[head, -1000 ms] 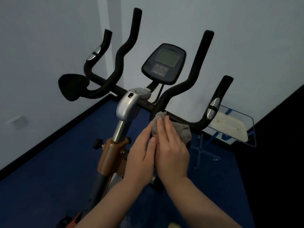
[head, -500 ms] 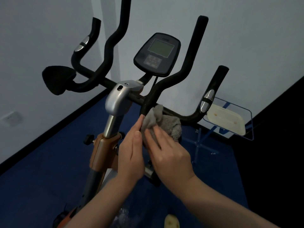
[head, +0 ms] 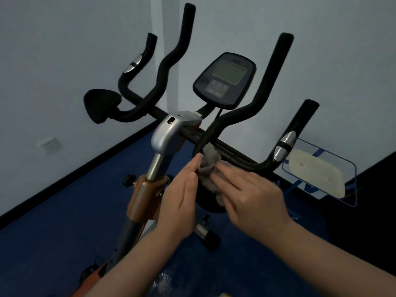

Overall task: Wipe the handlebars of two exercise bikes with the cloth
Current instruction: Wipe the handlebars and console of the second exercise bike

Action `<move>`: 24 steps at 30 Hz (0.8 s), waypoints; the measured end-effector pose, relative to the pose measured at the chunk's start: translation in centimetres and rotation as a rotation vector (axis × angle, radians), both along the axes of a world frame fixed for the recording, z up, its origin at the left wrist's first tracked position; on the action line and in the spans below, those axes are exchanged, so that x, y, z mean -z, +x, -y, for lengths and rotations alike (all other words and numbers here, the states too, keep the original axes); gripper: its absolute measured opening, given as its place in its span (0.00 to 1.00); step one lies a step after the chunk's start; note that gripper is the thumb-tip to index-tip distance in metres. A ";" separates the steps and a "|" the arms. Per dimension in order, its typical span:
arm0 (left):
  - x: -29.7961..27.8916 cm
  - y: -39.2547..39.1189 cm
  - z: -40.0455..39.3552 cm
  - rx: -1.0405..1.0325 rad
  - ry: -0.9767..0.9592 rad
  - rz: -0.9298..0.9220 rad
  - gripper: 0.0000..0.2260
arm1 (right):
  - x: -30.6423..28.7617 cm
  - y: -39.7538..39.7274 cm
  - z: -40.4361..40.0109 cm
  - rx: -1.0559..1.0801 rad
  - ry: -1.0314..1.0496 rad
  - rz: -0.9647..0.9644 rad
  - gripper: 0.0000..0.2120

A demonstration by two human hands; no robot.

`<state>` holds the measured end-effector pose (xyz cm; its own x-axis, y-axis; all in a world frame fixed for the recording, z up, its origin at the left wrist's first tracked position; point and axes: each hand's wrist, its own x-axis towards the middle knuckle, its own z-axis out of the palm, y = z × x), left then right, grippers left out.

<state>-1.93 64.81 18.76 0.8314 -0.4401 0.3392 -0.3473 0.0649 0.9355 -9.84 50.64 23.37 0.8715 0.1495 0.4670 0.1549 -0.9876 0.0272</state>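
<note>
Fluffy grey cloth pressed between straight-fingered left hand and right hand, against black foam handlebar; grey-screened console beyond

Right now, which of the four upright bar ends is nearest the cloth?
The inner right upright: its base meets the grey cloth pressed between both hands. The other three rise clear of it, beside or left of the console.

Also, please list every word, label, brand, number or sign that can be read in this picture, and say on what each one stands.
No text can be read for certain.
Console: the screen is blank, and the button labels and the small mark above the screen are too blurred to read.
Clear panel at the right: blue markings, partly hidden, not readable.
Wall socket: no visible marking.
</note>
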 end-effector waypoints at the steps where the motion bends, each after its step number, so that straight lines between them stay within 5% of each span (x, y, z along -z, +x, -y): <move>1: 0.0 0.0 0.0 0.000 0.004 0.000 0.22 | 0.0 0.2 0.0 0.017 0.036 0.005 0.17; 7: -0.1 -0.5 0.7 -0.069 -0.031 0.004 0.20 | 1.0 1.1 -1.0 0.149 0.314 0.065 0.17; 17: -0.4 -1.3 -0.4 -0.086 0.080 -0.038 0.21 | 0.5 1.8 -2.0 0.465 1.127 0.091 0.16; 24: -0.5 -1.0 -1.0 -0.032 0.099 -0.035 0.21 | 1.2 0.5 -4.2 0.541 1.347 0.285 0.17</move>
